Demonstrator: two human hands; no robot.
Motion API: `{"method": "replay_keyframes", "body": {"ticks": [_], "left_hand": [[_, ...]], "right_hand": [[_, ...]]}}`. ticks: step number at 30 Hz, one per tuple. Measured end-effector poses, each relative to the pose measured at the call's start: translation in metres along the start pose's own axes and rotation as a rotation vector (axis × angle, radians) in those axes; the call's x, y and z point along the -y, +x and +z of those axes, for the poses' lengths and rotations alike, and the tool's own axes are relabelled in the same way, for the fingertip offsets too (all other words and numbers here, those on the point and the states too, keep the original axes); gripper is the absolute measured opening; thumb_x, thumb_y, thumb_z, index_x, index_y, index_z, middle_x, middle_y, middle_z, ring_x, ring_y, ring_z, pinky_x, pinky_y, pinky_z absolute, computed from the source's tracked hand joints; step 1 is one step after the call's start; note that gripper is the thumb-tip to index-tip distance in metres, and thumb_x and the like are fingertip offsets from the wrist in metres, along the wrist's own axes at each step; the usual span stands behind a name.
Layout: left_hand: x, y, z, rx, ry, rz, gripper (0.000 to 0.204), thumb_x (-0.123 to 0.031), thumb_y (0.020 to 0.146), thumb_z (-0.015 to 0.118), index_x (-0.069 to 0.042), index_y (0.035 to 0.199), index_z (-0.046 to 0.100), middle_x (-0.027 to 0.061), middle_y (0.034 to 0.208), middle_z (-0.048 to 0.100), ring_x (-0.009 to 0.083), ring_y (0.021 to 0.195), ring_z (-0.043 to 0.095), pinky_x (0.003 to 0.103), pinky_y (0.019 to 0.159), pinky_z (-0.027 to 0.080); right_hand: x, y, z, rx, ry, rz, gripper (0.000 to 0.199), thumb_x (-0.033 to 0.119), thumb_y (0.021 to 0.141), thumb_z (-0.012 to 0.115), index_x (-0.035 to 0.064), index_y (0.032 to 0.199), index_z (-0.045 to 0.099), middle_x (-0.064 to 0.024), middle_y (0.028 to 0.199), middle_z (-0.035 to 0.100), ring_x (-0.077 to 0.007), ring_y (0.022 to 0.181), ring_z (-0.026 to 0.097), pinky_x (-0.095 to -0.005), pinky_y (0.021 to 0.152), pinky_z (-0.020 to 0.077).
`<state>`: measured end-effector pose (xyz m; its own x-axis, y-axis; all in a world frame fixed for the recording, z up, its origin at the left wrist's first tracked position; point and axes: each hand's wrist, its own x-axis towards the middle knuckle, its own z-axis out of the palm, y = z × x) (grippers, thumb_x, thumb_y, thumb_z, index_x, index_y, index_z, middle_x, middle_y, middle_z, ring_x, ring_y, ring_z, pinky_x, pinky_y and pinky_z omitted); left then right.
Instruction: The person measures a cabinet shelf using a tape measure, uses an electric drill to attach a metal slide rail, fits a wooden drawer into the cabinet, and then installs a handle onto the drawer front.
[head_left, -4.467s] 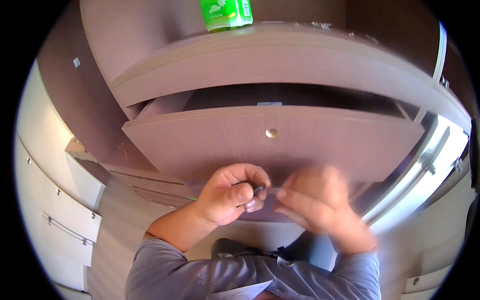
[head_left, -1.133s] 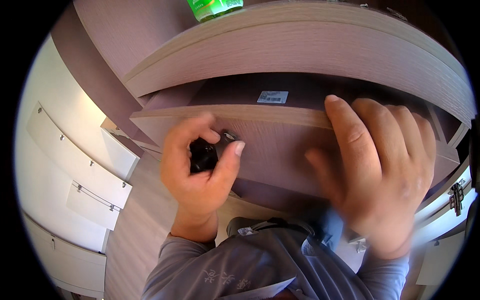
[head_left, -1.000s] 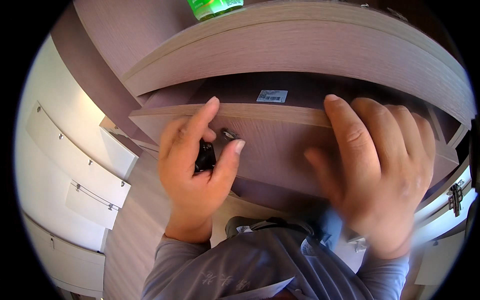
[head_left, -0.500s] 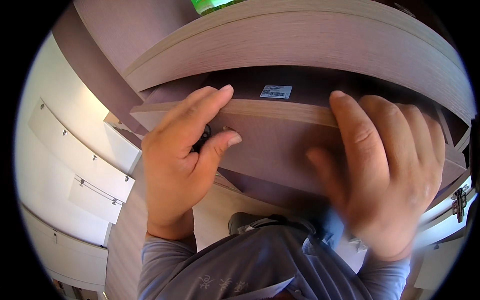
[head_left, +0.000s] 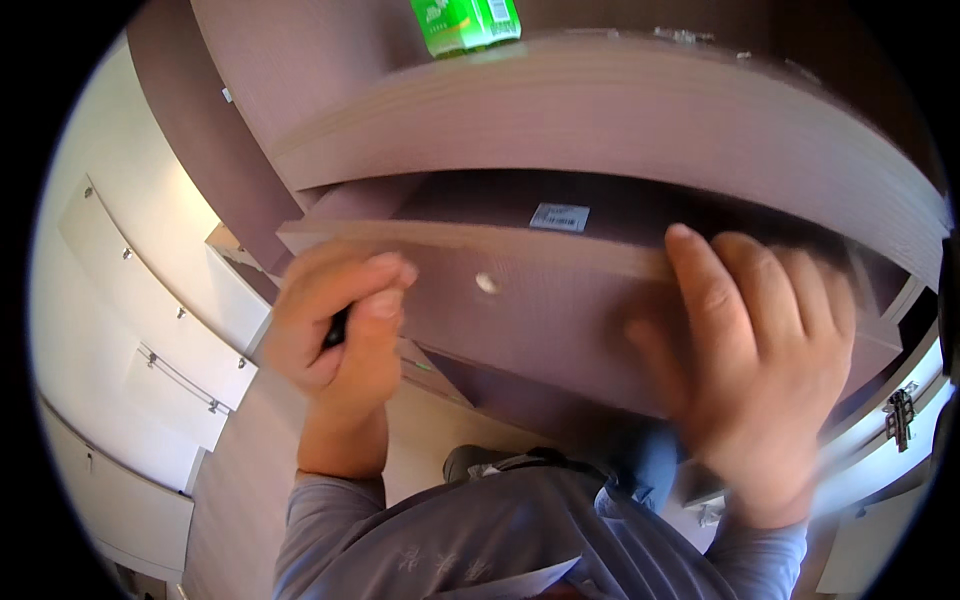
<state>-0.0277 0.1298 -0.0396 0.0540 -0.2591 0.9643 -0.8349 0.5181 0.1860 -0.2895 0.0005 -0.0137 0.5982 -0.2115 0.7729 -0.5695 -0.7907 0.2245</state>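
Note:
A brown wooden drawer (head_left: 560, 300) stands partly pulled out under a brown desk top (head_left: 620, 120). Its front carries a small round metal knob (head_left: 487, 283). My left hand (head_left: 340, 330) is closed into a fist in front of the drawer's left end, gripping a small black object (head_left: 337, 328) that shows only as a dark sliver between the fingers. My right hand (head_left: 760, 350) is blurred, fingers spread, and lies against the right part of the drawer front with the fingertips at its top edge. A white sticker (head_left: 559, 216) sits inside the drawer.
A green box (head_left: 465, 22) stands on the desk top at the back. White cabinets with small handles (head_left: 150, 300) line the left side. A white unit with a metal hinge (head_left: 900, 420) is at the right. My grey-sleeved arms come up from below.
My left hand has curled from flat against the drawer front into a fist around the black object and moved slightly down. The knob is now uncovered. My right hand stays on the drawer front.

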Motion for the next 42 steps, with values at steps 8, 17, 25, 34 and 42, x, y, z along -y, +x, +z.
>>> {"method": "replay_keyframes", "body": {"ticks": [8, 17, 25, 34, 42], "left_hand": [[-0.021, 0.109, -0.045, 0.688, 0.135, -0.200, 0.015, -0.013, 0.096, 0.064, 0.000, 0.101, 0.071, 0.0079, 0.093, 0.070, 0.0184, 0.085, 0.063, 0.032, 0.078, 0.050], [0.049, 0.115, -0.007, 1.329, 0.233, -0.599, 0.021, -0.013, 0.102, 0.056, -0.002, 0.114, 0.070, 0.0093, 0.099, 0.072, 0.0168, 0.090, 0.067, 0.034, 0.080, 0.055], [0.059, 0.106, 0.006, 1.498, 0.345, -0.581, 0.022, -0.020, 0.103, 0.062, -0.002, 0.109, 0.073, 0.0069, 0.093, 0.075, 0.0150, 0.082, 0.069, 0.032, 0.075, 0.056], [0.050, 0.112, 0.002, 1.379, 0.405, -0.695, 0.019, -0.021, 0.098, 0.071, -0.003, 0.099, 0.076, 0.0031, 0.090, 0.077, 0.0119, 0.082, 0.067, 0.031, 0.075, 0.054], [0.052, 0.111, -0.002, 1.288, 0.293, -0.561, 0.014, -0.017, 0.095, 0.072, -0.004, 0.097, 0.077, 0.0038, 0.088, 0.076, 0.0138, 0.082, 0.068, 0.032, 0.076, 0.054]], "right_hand": [[0.015, -0.024, -0.015, -0.079, 0.002, -0.055, 0.058, 0.035, 0.084, 0.077, 0.0077, 0.133, 0.062, -0.0126, 0.105, 0.067, -0.0275, 0.089, 0.062, -0.0465, 0.082, 0.0446], [0.022, -0.025, -0.020, -0.173, -0.022, -0.045, 0.045, 0.043, 0.088, 0.071, 0.0086, 0.117, 0.070, -0.0060, 0.097, 0.064, -0.0222, 0.083, 0.061, -0.0411, 0.078, 0.0427], [0.021, -0.027, -0.022, -0.136, 0.022, -0.045, 0.056, 0.036, 0.081, 0.078, 0.0079, 0.127, 0.063, -0.0096, 0.106, 0.064, -0.0276, 0.089, 0.061, -0.0432, 0.080, 0.0432], [0.016, -0.021, -0.015, -0.221, 0.040, -0.090, 0.035, 0.033, 0.086, 0.068, 0.0087, 0.110, 0.070, -0.0048, 0.095, 0.061, -0.0207, 0.082, 0.058, -0.0382, 0.076, 0.0421], [0.025, -0.020, -0.020, -0.164, -0.014, -0.033, 0.045, 0.038, 0.085, 0.074, 0.0084, 0.118, 0.069, -0.0061, 0.105, 0.064, -0.0237, 0.090, 0.060, -0.0408, 0.085, 0.0428]]}}
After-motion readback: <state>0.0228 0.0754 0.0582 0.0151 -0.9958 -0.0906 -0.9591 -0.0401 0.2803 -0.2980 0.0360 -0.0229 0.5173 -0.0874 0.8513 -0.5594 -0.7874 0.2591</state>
